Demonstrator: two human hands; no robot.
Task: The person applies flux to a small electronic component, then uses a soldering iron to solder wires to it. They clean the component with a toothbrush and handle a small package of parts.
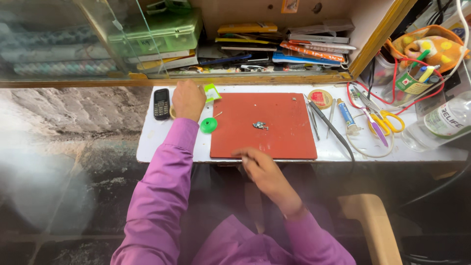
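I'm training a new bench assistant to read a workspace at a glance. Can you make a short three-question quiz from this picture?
1. True or false: the left hand rests on the black phone.
2. What lies near the middle of the red mat? A) scissors B) a small metal part C) a bottle
3. Fill in: the right hand is at the mat's ___ edge.

Key
1. False: the hand is beside the phone, by a green spool.
2. B: the small metal part. The yellow-handled scissors and the clear bottle lie off the mat, to the right.
3. Near.
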